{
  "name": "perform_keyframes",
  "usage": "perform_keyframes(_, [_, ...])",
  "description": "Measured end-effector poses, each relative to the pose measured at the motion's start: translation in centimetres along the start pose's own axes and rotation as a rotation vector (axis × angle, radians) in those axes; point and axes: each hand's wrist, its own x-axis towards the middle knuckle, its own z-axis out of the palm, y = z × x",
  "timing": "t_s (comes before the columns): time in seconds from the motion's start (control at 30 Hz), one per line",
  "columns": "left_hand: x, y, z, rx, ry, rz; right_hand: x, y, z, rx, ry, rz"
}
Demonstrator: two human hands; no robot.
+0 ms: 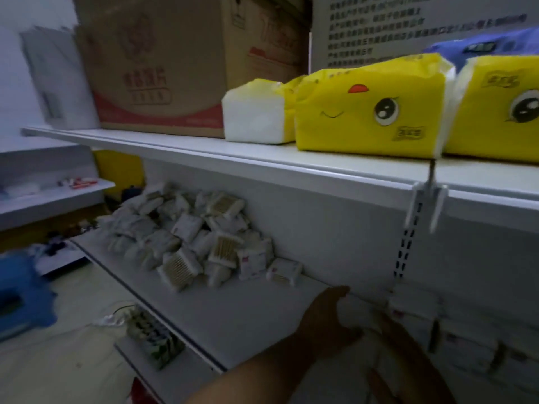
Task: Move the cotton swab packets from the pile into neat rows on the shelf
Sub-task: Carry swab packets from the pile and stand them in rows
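shelf (233, 310), pile (186, 234) well beyond left grip (323, 322)

I've got the white shelf (248, 310) in view: a loose pile of cotton swab packets (186, 231) is heaped at its left against the back panel. One stray packet (284, 271) lies just beside it, and blurred rows (423, 325) stand at the right. The upper shelf (262, 158) carries a cardboard box (163, 68) and yellow tissue packs (370, 112).

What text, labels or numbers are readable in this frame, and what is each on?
Nothing reads clearly enough to quote.
Cardboard box: red Chinese print, too blurred.
Wall sign: rows of dark Chinese characters, too blurred.
Yellow tissue pack: small label, too blurred.
Cotton swab packets: red labels, too small.
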Motion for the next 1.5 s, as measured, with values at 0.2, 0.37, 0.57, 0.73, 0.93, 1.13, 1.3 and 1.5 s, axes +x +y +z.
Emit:
perform_keyframes(0.2, [0.1,-7.4,-9.7,0.549,0.264,0.031,3.0,-4.4,6.8,0.268,-0.223,0.32])
perform_keyframes(0.37, [2.7,-10.9,-16.7,1.003,0.265,0.032,9.2,-4.5,12.7,0.412,-0.331,0.846])
perform_keyframes(0.57, [3.5,-12.4,-16.7,1.023,0.22,0.181,15.6,-5.5,17.4,0.105,-0.322,1.217])
perform_keyframes(0.73, [3.6,-12.7,-17.5,0.921,0.254,0.334,16.4,-6.7,19.4,-0.024,-0.303,1.177])
perform_keyframes(0.93, [4.1,-12.1,-18.8,0.683,0.188,0.291,14.9,-5.8,16.5,0.746,-0.008,1.208])
perform_keyframes(1.13, [4.4,-8.5,-17.1,0.043,0.099,0.24,8.5,-3.7,8.8,0.93,0.029,1.288])
perform_keyframes(1.3, [4.4,-4.2,-12.2,-0.121,-0.167,0.303,1.6,-2.3,1.6,1.037,0.213,1.299])
perform_keyframes(1.5, [3.7,3.3,-4.2,-0.061,-0.273,0.411,-5.1,1.3,-5.4,0.828,0.233,1.289])
